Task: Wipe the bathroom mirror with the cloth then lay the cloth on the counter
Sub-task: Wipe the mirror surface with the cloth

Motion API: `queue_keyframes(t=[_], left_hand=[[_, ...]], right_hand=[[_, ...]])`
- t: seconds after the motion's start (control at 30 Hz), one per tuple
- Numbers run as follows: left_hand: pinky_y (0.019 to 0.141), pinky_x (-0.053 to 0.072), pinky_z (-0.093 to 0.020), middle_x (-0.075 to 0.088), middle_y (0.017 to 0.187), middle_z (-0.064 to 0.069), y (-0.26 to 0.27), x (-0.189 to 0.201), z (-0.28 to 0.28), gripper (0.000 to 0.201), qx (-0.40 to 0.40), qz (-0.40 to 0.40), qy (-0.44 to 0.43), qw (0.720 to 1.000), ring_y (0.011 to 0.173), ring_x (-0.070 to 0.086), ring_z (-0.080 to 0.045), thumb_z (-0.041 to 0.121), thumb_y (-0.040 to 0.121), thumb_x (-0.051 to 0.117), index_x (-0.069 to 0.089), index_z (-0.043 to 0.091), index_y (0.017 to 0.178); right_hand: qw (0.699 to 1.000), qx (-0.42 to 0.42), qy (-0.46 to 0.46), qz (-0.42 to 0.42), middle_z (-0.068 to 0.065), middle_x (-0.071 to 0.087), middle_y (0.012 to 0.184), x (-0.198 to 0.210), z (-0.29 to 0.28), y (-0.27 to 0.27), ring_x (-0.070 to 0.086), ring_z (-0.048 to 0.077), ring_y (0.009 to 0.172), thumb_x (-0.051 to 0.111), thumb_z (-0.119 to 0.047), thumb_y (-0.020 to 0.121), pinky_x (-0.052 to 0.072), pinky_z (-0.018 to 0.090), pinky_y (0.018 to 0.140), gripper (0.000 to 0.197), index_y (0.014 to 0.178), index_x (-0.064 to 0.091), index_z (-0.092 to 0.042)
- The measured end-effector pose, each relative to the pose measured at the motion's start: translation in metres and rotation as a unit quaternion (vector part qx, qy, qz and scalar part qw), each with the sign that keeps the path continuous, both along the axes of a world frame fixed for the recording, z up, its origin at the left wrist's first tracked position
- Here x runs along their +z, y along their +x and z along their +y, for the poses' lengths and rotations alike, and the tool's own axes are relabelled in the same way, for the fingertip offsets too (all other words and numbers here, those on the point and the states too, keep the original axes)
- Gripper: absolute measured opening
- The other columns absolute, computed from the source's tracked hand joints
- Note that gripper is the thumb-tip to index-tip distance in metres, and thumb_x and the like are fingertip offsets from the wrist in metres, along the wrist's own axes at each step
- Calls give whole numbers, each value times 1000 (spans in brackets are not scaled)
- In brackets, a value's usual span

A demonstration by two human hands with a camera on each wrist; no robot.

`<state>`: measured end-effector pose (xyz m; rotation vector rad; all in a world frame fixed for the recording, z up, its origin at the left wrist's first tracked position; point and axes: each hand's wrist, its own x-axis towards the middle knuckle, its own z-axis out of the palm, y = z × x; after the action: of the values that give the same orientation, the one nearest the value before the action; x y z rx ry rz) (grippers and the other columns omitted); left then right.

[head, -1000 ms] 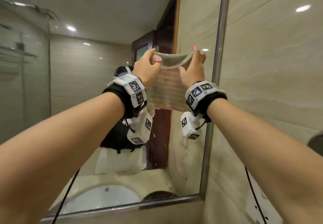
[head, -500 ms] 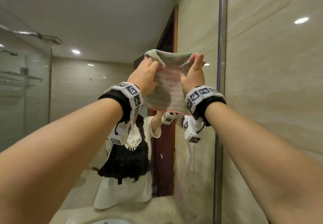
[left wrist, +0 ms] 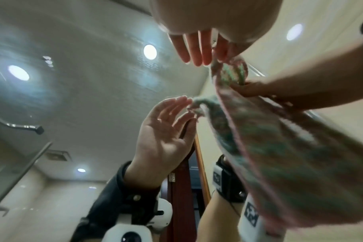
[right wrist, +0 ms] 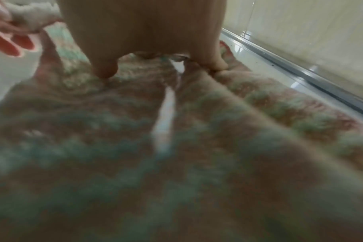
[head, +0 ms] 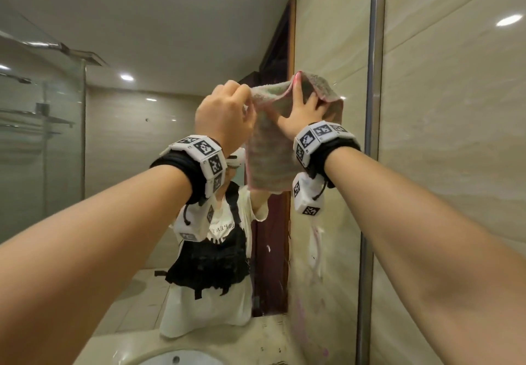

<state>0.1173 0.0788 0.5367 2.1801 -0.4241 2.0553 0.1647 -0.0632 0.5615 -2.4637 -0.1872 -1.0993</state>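
A pink-and-green striped cloth [head: 267, 162] hangs flat against the bathroom mirror [head: 142, 37], high up by its right edge. My left hand [head: 225, 114] pinches the cloth's top left corner between thumb and forefinger. My right hand [head: 306, 105] lies spread on the cloth's upper part and presses it to the glass. In the left wrist view the left hand's fingers [left wrist: 194, 49] point at the cloth [left wrist: 280, 155], and their reflection shows below. In the right wrist view the right hand's fingertips [right wrist: 105, 70] press into the blurred cloth [right wrist: 114, 147].
The mirror's metal frame [head: 373, 137] runs vertically just right of the cloth, with the tiled wall [head: 455, 165] beyond it. Pale smears [head: 316, 251] mark the glass below the hands. A counter [head: 256, 336] and white basin [head: 182, 360] lie at the bottom.
Both hands have carried the cloth higher up the mirror. My right hand has gone from pinching the top edge to lying spread flat on the cloth.
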Motion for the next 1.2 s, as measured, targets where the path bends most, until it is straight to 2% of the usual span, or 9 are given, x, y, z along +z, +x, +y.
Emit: queue_keyframes(t=[0.1, 0.17, 0.23, 0.33, 0.53, 0.7, 0.87, 1.03, 1.2], left_hand=[[85, 51, -40, 61, 116, -10, 3, -8, 20, 22, 49, -4, -7, 999, 105, 58, -28, 14, 88, 49, 61, 9, 107], [108, 37, -41, 43, 143, -17, 6, -16, 33, 43, 127, 43, 2, 991, 132, 41, -31, 11, 91, 46, 46, 5, 133], [117, 20, -43, 19, 155, -17, 10, -24, 48, 56, 183, 98, 0, 978, 144, 19, -31, 13, 94, 41, 24, 3, 146], [118, 20, -43, 7, 158, -13, 13, -30, 62, 59, 197, 154, -15, 968, 146, 10, -28, 14, 97, 35, 11, 5, 149], [119, 11, -40, 3, 158, -15, 15, -28, 51, 59, 199, 162, -33, 966, 147, 5, -27, 14, 97, 33, 7, 3, 150], [118, 2, -38, -4, 158, -14, 21, -41, 34, 58, 182, 138, 32, 973, 147, -2, -26, 20, 101, 26, 0, 2, 149], [119, 9, -45, 4, 159, -10, 29, -48, 29, 53, 176, 149, 15, 973, 147, 5, -24, 24, 102, 25, 9, 8, 150], [118, 12, -46, 6, 159, -8, 32, -50, 34, 52, 170, 144, 17, 975, 147, 8, -24, 29, 102, 23, 11, 11, 150], [117, 16, -46, 10, 159, -8, 35, -50, 36, 52, 165, 131, 18, 977, 146, 13, -24, 27, 102, 27, 16, 11, 150]], right_hand=[[1000, -7, -5, -17, 11, -3, 158, 7, 5, 1, 2, 45, 142, 39, -61, 90, 10, 64, 110, 82, 148, -14, -36], [999, -10, -32, -38, 9, -1, 159, 10, 9, 4, 4, 45, 142, 37, -56, 93, 9, 64, 112, 77, 148, -14, -35], [996, -9, -69, -50, 8, -1, 159, 11, 16, 6, 5, 44, 142, 35, -56, 93, 4, 65, 112, 78, 147, -16, -35], [990, -1, -119, -69, 9, 1, 159, 8, 25, 11, 1, 42, 143, 33, -50, 95, 0, 63, 113, 74, 147, -18, -35], [971, 6, -192, -141, 5, -2, 160, -7, 18, 24, -3, 39, 144, 23, -50, 98, -7, 58, 115, 62, 148, -10, -36], [993, 7, -69, -97, 6, -4, 160, -7, -11, 33, -2, 35, 145, 28, -53, 97, -6, 56, 115, 71, 148, -17, -32], [992, -73, -18, -99, 7, -5, 159, -24, -36, 42, 2, 36, 145, 29, -52, 96, 6, 55, 117, 74, 149, -14, -24], [991, -97, 22, -89, 8, -2, 159, -31, -32, 43, 2, 37, 145, 30, -46, 97, 1, 57, 116, 73, 150, -13, -19], [975, -9, -172, -141, 5, -4, 160, -40, -12, 32, 1, 40, 144, 30, -40, 98, 2, 61, 115, 67, 150, -11, -28]])
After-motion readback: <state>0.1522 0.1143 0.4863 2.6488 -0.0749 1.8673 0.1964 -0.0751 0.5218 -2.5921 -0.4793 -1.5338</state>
